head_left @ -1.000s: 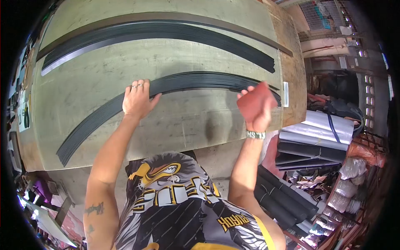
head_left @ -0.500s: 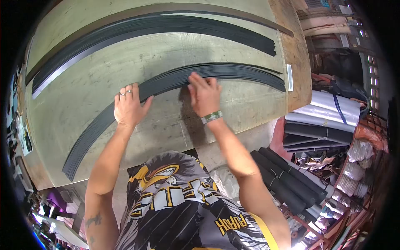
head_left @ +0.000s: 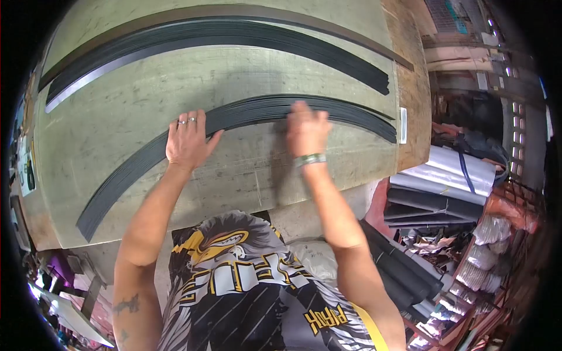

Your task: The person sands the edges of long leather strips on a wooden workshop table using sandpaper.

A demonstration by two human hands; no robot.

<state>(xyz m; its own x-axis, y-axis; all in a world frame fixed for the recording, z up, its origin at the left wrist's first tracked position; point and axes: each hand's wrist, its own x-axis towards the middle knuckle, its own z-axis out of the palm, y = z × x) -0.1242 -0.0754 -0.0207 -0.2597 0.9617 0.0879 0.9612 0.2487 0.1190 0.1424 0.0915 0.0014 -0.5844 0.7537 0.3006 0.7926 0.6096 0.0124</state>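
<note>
A neat row of thin dark strips [head_left: 246, 112] lies across the table, curved in this wide view. Across its left part rests my left hand [head_left: 188, 140], fingers laid flat and close together, with the thumb out at the near edge. Two rings show on its fingers. My right hand [head_left: 308, 128], a patterned band [head_left: 310, 159] at its wrist, is over the strips right of the middle. Its fingers reach out towards the far edge and are blurred by motion. Toward the right end, a strip or two stand slightly apart from the rest.
A second stack of dark strips [head_left: 234, 34] lies farther back, beside a long brown-grey bar [head_left: 281, 13]. The table [head_left: 146, 202] has a wooden right edge [head_left: 418, 128] with a small white rectangle [head_left: 403, 125] near it. Rolls of silver sheet [head_left: 462, 167] and dark rolls [head_left: 404, 266] are at the right.
My right hand has slid to the right along the strips. My left hand stays on them; the whole view has shifted slightly.
</note>
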